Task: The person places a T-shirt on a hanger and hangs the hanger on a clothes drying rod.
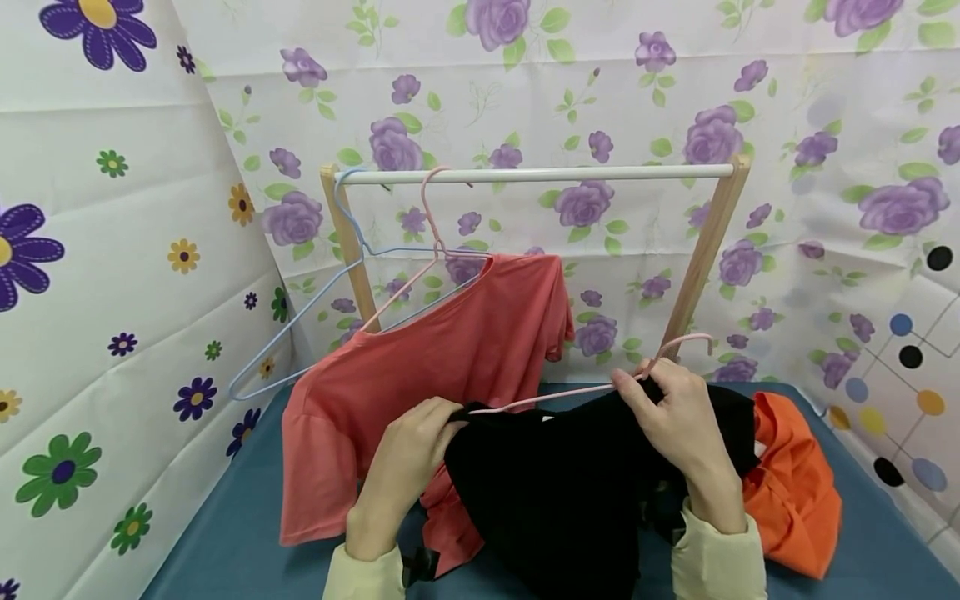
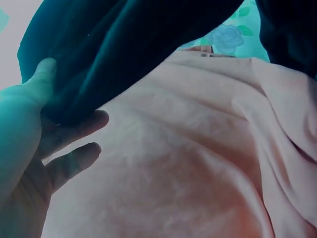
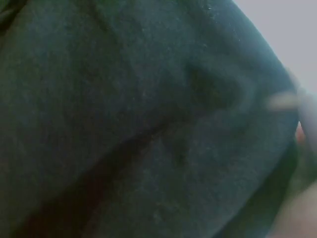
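A black garment (image 1: 555, 500), perhaps a T-shirt, hangs between both hands above the table, a pink hanger (image 1: 540, 402) partly inside its neck opening. My left hand (image 1: 408, 454) pinches the cloth near the hanger's left end; in the left wrist view the thumb lies on the black cloth (image 2: 114, 54) with fingers beneath. My right hand (image 1: 678, 417) grips the hanger just below its hook, together with some cloth. The hook points right. The hanger's right arm is hidden by hand and cloth. Dark cloth (image 3: 138, 114) fills most of the blurred right wrist view.
Behind stands a rack with a white rod (image 1: 562, 173) and wooden posts (image 1: 705, 250). A coral T-shirt (image 1: 420, 358) hangs there on another pink hanger (image 1: 431, 208), beside a blue hanger (image 1: 285, 333). Crumpled orange cloth (image 1: 795, 492) lies right on the blue table (image 1: 217, 517).
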The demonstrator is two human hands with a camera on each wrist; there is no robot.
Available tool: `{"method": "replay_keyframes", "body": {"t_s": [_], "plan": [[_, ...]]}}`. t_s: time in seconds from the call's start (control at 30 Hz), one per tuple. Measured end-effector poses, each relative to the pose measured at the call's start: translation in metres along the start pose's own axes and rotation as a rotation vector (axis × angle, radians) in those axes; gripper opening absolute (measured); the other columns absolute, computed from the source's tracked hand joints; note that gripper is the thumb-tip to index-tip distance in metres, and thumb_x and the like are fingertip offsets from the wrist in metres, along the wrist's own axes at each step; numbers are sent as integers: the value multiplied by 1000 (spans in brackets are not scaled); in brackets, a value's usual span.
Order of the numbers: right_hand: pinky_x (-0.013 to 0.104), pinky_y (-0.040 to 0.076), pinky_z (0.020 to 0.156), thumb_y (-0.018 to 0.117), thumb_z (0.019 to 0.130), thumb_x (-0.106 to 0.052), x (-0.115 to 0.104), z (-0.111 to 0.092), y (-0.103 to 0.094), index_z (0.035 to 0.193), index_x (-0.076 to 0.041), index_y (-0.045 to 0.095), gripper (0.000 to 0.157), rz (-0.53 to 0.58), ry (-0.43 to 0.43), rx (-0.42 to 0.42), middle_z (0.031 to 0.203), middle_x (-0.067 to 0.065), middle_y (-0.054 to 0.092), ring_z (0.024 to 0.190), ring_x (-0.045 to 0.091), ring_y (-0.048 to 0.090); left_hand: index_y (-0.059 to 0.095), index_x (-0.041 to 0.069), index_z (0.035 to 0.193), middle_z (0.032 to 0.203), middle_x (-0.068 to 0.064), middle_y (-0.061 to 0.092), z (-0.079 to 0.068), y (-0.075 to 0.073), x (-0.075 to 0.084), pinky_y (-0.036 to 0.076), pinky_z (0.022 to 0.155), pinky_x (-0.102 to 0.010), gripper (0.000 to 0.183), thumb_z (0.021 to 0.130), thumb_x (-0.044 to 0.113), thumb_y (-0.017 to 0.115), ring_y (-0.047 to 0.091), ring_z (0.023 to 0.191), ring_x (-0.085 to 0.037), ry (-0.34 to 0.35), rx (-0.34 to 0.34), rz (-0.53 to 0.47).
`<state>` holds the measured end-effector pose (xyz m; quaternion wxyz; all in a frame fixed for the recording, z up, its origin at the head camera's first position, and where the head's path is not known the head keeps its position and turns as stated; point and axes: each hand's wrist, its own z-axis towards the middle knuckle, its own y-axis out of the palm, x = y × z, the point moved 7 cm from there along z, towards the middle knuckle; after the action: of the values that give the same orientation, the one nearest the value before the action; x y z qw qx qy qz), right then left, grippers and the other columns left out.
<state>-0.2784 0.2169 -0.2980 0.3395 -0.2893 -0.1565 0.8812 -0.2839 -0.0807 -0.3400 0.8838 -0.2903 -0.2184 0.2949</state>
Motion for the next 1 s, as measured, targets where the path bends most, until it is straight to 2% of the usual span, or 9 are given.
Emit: {"method": "replay_keyframes", "body": {"t_s": [0.13,0.27,0.43,0.6,0.87,1.0], "plan": [[28,32,62,67,94,-19,-6,1,4,79,-15,57,19,-13,-41,-28,72,-4,48,64,12,42,63,10,99,90,1,59,2,7,8,49,73,-29,15,89,2,70,57,84,-13,49,-42,36],[31,33,66,63,97,-27,-14,3,9,78,-14,55,24,-23,-91,-37,70,-5,47,65,12,42,60,11,97,86,2,56,3,12,15,44,69,-27,16,89,2,71,52,80,-13,61,-78,57],[34,34,68,61,98,-31,-20,3,18,77,-17,52,27,-34,-104,-53,68,-8,45,65,11,44,58,14,91,78,6,52,3,16,18,38,64,-25,14,90,9,72,48,72,-10,57,-106,87],[35,32,69,60,97,-36,-26,3,27,75,-18,52,29,-54,-101,-74,68,-10,46,68,12,46,52,15,84,67,8,39,2,24,21,34,58,-23,20,91,17,71,39,60,-8,72,-132,71],[35,32,68,56,98,-42,-31,3,32,75,-17,52,33,-56,-119,-83,67,-11,43,67,12,47,51,14,85,64,9,33,2,25,25,33,52,-21,21,92,15,70,34,54,-7,61,-102,53],[34,32,68,55,98,-44,-32,3,33,75,-18,51,35,-36,-126,-83,68,-11,43,68,12,46,50,16,82,61,11,31,3,24,25,28,46,-19,22,93,20,69,30,49,-3,30,-79,56]]}}
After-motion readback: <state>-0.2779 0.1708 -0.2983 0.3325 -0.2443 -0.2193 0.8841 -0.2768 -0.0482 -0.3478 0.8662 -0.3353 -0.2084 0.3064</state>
